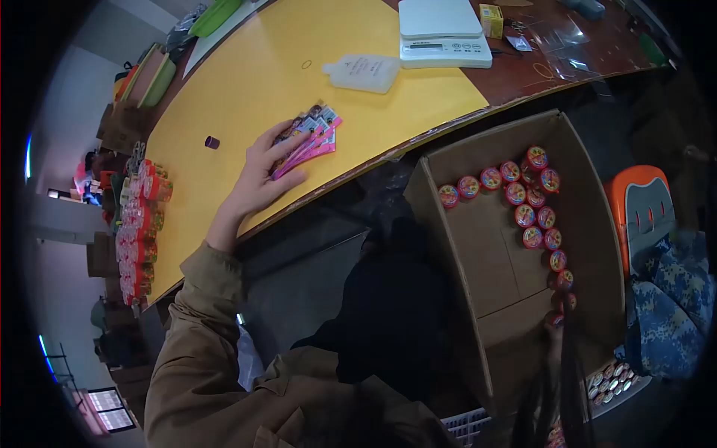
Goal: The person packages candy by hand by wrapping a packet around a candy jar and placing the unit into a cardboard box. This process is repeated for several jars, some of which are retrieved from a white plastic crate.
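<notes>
The left hand (261,175) is resting open-fingered on the pink flat packets (308,138) near the white kitchen scale (442,33); pressing flat keeps them together. The right hand is not showing.

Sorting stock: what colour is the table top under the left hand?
Yellow table top, head view.

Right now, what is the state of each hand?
Left hand: open, fingers resting on the pink flat packets on the yellow table.
Right hand: not in view.
</notes>
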